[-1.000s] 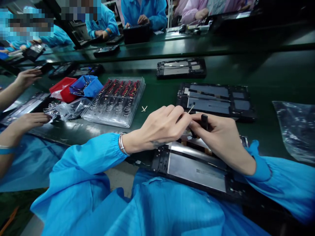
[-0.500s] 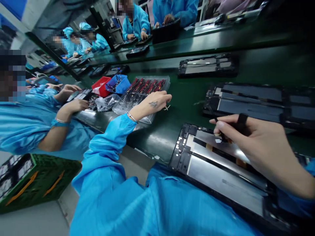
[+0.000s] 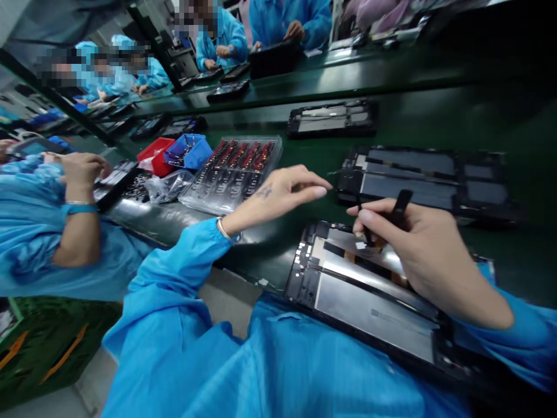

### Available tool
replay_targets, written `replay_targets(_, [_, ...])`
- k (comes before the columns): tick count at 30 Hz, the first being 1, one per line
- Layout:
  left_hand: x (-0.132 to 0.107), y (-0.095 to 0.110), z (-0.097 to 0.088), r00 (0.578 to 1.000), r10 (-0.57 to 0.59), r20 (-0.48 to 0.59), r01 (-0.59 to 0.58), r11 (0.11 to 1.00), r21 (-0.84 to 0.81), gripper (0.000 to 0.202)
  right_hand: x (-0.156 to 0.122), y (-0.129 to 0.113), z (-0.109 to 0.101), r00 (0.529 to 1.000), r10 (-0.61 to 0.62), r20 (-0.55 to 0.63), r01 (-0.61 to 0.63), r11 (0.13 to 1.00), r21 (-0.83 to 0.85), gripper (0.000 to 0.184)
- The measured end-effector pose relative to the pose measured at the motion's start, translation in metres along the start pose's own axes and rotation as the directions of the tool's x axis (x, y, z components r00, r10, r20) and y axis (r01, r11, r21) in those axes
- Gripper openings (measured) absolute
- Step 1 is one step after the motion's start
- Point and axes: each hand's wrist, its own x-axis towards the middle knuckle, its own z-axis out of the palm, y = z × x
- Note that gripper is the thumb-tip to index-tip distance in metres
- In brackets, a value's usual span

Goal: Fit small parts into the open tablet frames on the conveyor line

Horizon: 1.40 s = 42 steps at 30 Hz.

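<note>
My left hand (image 3: pixel 289 191) is open over the green bench, thumb and fingers apart with nothing visible between them. It is just right of a clear plastic tray (image 3: pixel 235 168) holding rows of small red and black parts. My right hand (image 3: pixel 418 249) pinches a small dark part with a white tab (image 3: pixel 361 246). A black strip (image 3: pixel 402 202) stands up beside its index finger; I cannot tell whether it belongs to that part. Below this hand an opened tablet (image 3: pixel 374 313), with silver battery cells and black tape, lies over the bench's front edge, partly hidden by the hand.
Behind lie another opened tablet (image 3: pixel 409 180) and a smaller opened device (image 3: pixel 333 118). Left of the tray are a red bin (image 3: pixel 152 154), a blue bin (image 3: pixel 189 152) and a plastic bag (image 3: pixel 167 186). A co-worker's arm (image 3: pixel 80 220) is at left, above a green crate (image 3: pixel 65 342).
My left hand has moved right, away from the tray, and its fingers have opened; the pale scrap at its fingertips is gone. The right hand still pinches the small part. The view has shifted.
</note>
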Motion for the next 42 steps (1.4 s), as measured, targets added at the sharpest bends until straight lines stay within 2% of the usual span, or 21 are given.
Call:
replay_targets(1, [0.002, 0.010, 0.013, 1.000, -0.014, 0.027, 0.020, 0.975, -0.221, 0.029, 0.000, 0.002, 0.002, 1.000, 0.001, 0.001, -0.001, 1.000, 0.022, 0.025])
replay_targets(2, [0.004, 0.019, 0.024, 0.997, -0.029, 0.068, 0.054, 0.914, -0.403, 0.031, 0.000, 0.003, 0.003, 1.000, 0.004, 0.004, -0.004, 0.999, 0.040, 0.025])
replay_targets(3, [0.007, 0.027, 0.032, 0.994, -0.037, 0.103, 0.086, 0.844, -0.529, 0.033, 0.000, 0.004, 0.003, 1.000, 0.004, 0.005, -0.004, 0.998, 0.055, 0.025])
replay_targets(5, [0.014, 0.038, 0.040, 0.993, -0.045, 0.107, 0.103, 0.772, -0.628, 0.038, 0.001, 0.004, 0.001, 1.000, -0.019, -0.009, 0.019, 0.998, 0.054, 0.026])
replay_targets(7, [0.022, 0.044, 0.036, 0.995, -0.024, 0.098, 0.078, 0.801, -0.594, 0.041, 0.003, 0.000, -0.005, 0.994, -0.103, -0.038, 0.103, 0.995, 0.010, 0.029])
replay_targets(9, [0.029, 0.047, 0.025, 0.987, 0.025, 0.160, 0.057, 0.871, -0.488, 0.040, 0.006, -0.005, -0.011, 0.979, -0.202, -0.040, 0.200, 0.979, -0.048, 0.030])
replay_targets(11, [0.035, 0.049, 0.015, 0.957, 0.075, 0.279, 0.030, 0.934, -0.356, 0.036, 0.009, -0.010, -0.015, 0.964, -0.267, -0.019, 0.264, 0.960, -0.092, 0.024])
replay_targets(14, [0.041, 0.049, 0.006, 0.901, 0.102, 0.421, -0.022, 0.981, -0.191, 0.032, 0.011, -0.013, -0.017, 0.944, -0.328, -0.024, 0.322, 0.938, -0.132, 0.010])
replay_targets(17, [0.042, 0.046, 0.004, 0.867, 0.133, 0.480, -0.094, 0.990, -0.104, 0.033, 0.011, -0.013, -0.017, 0.935, -0.353, -0.034, 0.346, 0.929, -0.132, 0.005])
replay_targets(19, [0.039, 0.043, 0.006, 0.890, 0.202, 0.408, -0.191, 0.979, -0.068, 0.036, 0.010, -0.013, -0.016, 0.946, -0.319, -0.048, 0.315, 0.946, -0.082, 0.006])
replay_targets(21, [0.034, 0.043, 0.010, 0.928, 0.316, 0.195, -0.327, 0.945, 0.026, 0.050, 0.009, -0.014, -0.017, 0.961, -0.268, -0.064, 0.269, 0.963, -0.002, 0.007])
replay_targets(22, [0.031, 0.044, 0.013, 0.917, 0.394, 0.071, -0.400, 0.908, 0.124, 0.050, 0.009, -0.015, -0.016, 0.966, -0.251, -0.066, 0.254, 0.967, 0.034, 0.009])
replay_targets(23, [0.028, 0.046, 0.016, 0.874, 0.484, -0.035, -0.461, 0.851, 0.253, 0.042, 0.009, -0.016, -0.016, 0.967, -0.245, -0.066, 0.249, 0.967, 0.060, 0.012])
replay_targets(24, [0.025, 0.048, 0.020, 0.810, 0.578, -0.102, -0.501, 0.771, 0.393, 0.031, 0.008, -0.017, -0.016, 0.967, -0.248, -0.062, 0.252, 0.965, 0.077, 0.014])
replay_targets(25, [0.023, 0.051, 0.023, 0.743, 0.657, -0.124, -0.514, 0.680, 0.523, 0.020, 0.007, -0.017, -0.016, 0.965, -0.256, -0.062, 0.261, 0.962, 0.081, 0.016])
replay_targets(26, [0.022, 0.054, 0.027, 0.690, 0.715, -0.115, -0.510, 0.593, 0.623, 0.013, 0.007, -0.018, -0.015, 0.961, -0.268, -0.066, 0.272, 0.959, 0.074, 0.016])
replay_targets(28, [0.020, 0.060, 0.031, 0.637, 0.766, -0.090, -0.481, 0.485, 0.731, 0.012, 0.004, -0.019, -0.015, 0.951, -0.298, -0.080, 0.302, 0.953, 0.036, 0.016])
replay_targets(36, [0.016, 0.068, 0.032, 0.632, 0.773, -0.056, -0.403, 0.390, 0.828, 0.017, 0.001, -0.025, -0.013, 0.898, -0.428, -0.101, 0.417, 0.902, -0.114, 0.018])
replay_targets(40, [0.013, 0.076, 0.034, 0.643, 0.765, -0.038, -0.376, 0.359, 0.854, 0.022, -0.008, -0.029, -0.014, 0.902, -0.423, -0.081, 0.412, 0.903, -0.126, 0.017])
replay_targets(42, [0.003, 0.083, 0.029, 0.646, 0.761, -0.055, -0.361, 0.368, 0.857, 0.029, -0.017, -0.027, -0.018, 0.914, -0.399, -0.080, 0.382, 0.909, -0.166, 0.012])
